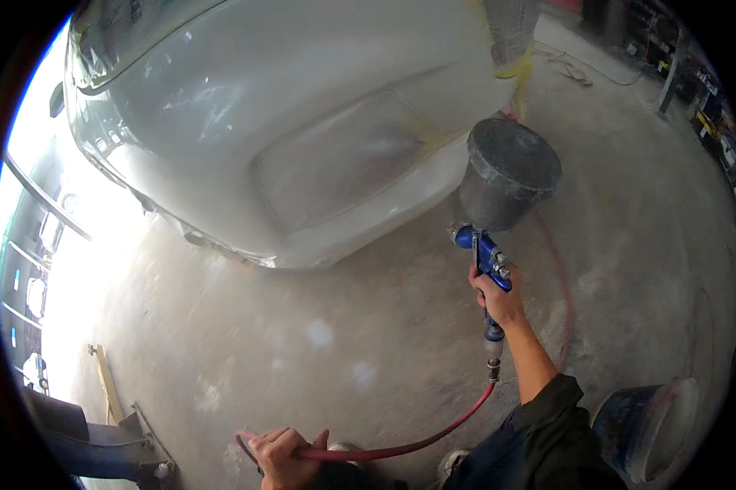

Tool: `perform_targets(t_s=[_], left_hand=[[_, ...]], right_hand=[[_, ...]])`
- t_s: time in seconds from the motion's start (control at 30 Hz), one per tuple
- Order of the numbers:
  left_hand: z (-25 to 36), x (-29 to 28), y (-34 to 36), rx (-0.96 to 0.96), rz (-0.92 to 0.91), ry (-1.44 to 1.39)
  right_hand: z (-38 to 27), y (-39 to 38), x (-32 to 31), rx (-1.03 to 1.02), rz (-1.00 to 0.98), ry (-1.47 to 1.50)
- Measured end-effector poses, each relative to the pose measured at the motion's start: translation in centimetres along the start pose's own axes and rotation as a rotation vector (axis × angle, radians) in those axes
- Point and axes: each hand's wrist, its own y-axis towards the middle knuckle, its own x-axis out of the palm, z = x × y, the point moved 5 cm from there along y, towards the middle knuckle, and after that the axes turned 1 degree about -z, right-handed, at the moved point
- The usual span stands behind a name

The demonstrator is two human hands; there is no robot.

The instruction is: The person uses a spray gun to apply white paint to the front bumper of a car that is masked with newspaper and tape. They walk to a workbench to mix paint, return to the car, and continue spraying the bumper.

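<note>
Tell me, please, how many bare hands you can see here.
2: the left hand holds the red hose at the lower edge, and the right hand grips the blue spray gun, right of centre.

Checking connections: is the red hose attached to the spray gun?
Attached: the red hose meets the metal fitting at the base of the spray gun.

Glossy metallic-blue spray gun (489, 260), matt grey cup (508, 175), smooth hose (384, 453), part-glossy car body (221, 139), dull concrete floor (262, 335)

Blue spray gun (488, 255), red hose (415, 447)
</note>
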Motion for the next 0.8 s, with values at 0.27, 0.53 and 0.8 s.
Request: perform_targets(t_s=[0.27,0.53,0.8], left_hand=[[-4.0,-1.9,0.0,0.034,0.01,-0.1],[-7.6,-2.1,2.4,0.003,0.014,-0.227],[-10.7,-0.9,4.7,-0.125,0.039,-0.34]], right_hand=[[1.3,-4.7,8.7,-0.112,-0.252,-0.035],[1.7,-7.5,17.4,0.006,-0.445,0.318],[1.5,-9.1,4.9,0.09,0.102,0.35]])
